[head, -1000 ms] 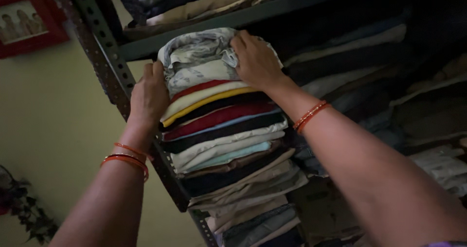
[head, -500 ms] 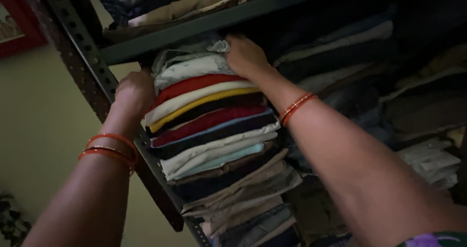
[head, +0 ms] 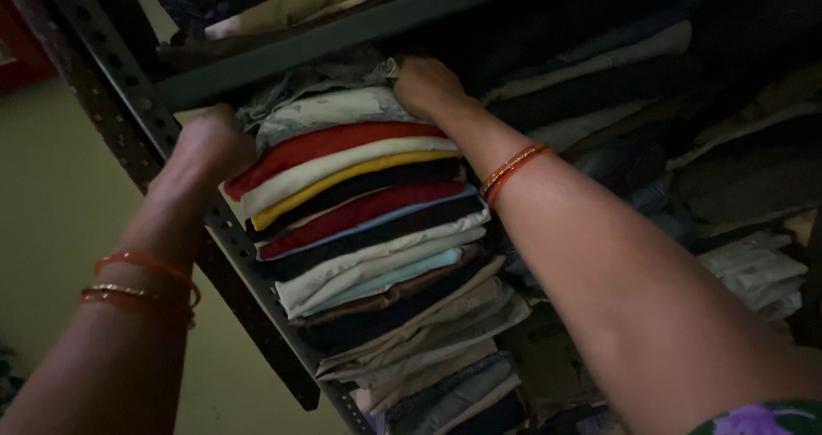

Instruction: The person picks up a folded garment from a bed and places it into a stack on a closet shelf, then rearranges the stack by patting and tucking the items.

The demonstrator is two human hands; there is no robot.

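Both arms are up, reaching into the metal rack. The left hand (head: pixel 210 144) is bunched into a loose fist at the left edge of the stack of folded clothes (head: pixel 360 221), knuckles toward the camera, pressed against the side of the pile just where the perforated upright (head: pixel 145 144) of the rack runs past. Whether its fingers have caught any cloth, I cannot tell; they are tucked out of sight. The forearm rises steeply from the lower left, orange bangles (head: pixel 141 281) round the wrist.

The right hand (head: pixel 428 84) comes in from the lower right, forearm long and almost straight, wrist bent slightly down, a pair of orange bangles (head: pixel 514 171) on it too. Its fingers curl down onto the pale patterned garment (head: pixel 334 110) on top of the stack, gripping its right end.

The stack sits on a shelf of the rack, tight under the dark shelf board (head: pixel 342 32) above; red, cream, yellow and dark folds lie below the top piece. More folded clothes (head: pixel 753 264) lie dimly to the right.
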